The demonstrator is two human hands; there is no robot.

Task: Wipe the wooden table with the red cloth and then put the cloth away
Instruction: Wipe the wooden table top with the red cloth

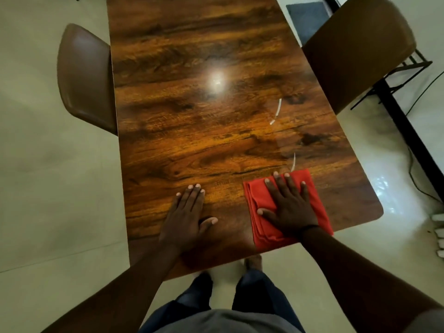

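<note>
A glossy wooden table [204,121] stretches away from me, with a lamp glare near its middle. A folded red cloth [314,203] lies flat near the table's near right corner. My right hand [288,205] presses flat on top of the cloth, fingers spread, palm down. My left hand [187,215] rests flat on the bare wood to the left of the cloth, fingers extended, holding nothing. Part of the cloth is hidden under my right hand.
A brown chair [84,78] is tucked against the table's left side and another brown chair [358,49] stands at the right side. A dark mat [307,18] lies on the tiled floor beyond. Black cables [418,179] run along the floor at right.
</note>
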